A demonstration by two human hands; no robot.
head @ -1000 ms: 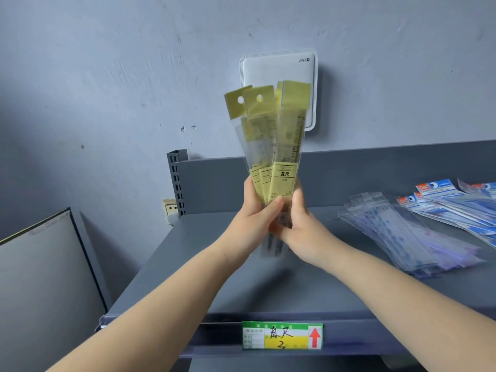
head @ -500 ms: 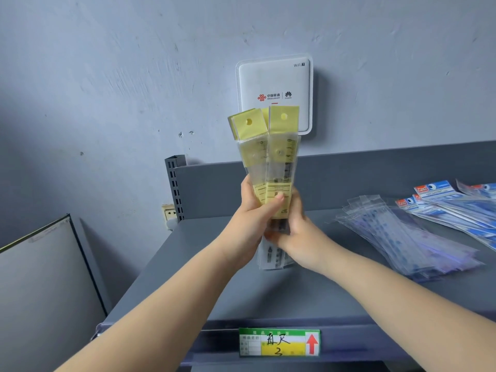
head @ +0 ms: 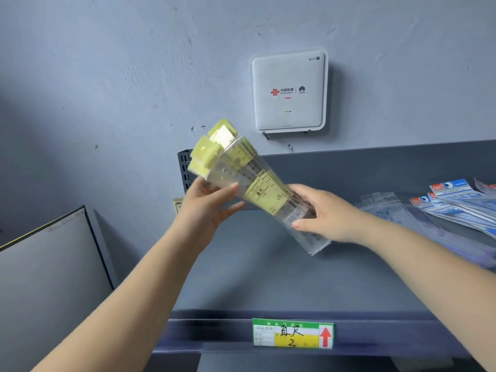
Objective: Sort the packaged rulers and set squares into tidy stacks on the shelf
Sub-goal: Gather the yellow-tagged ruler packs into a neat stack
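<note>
A bundle of yellow-headed packaged rulers [head: 249,181] hangs tilted above the grey shelf [head: 268,275], yellow tops up and to the left, clear ends down and to the right. My left hand [head: 212,205] holds the bundle near its upper part, thumb across the front. My right hand [head: 322,213] grips the lower clear end. On the shelf's right lie a pile of clear-sleeved rulers [head: 418,224] and a stack of blue-and-red-headed packs [head: 461,202].
A white WiFi router [head: 288,91] hangs on the wall behind the shelf. A green-and-yellow shelf label [head: 292,334] with a red arrow sits on the front rail. A grey board [head: 45,277] stands at the left, beside the shelf.
The ruler bundle has swung from upright to slanted, tops to the left. My hands have spread apart along it, the right one shifting right and down.
</note>
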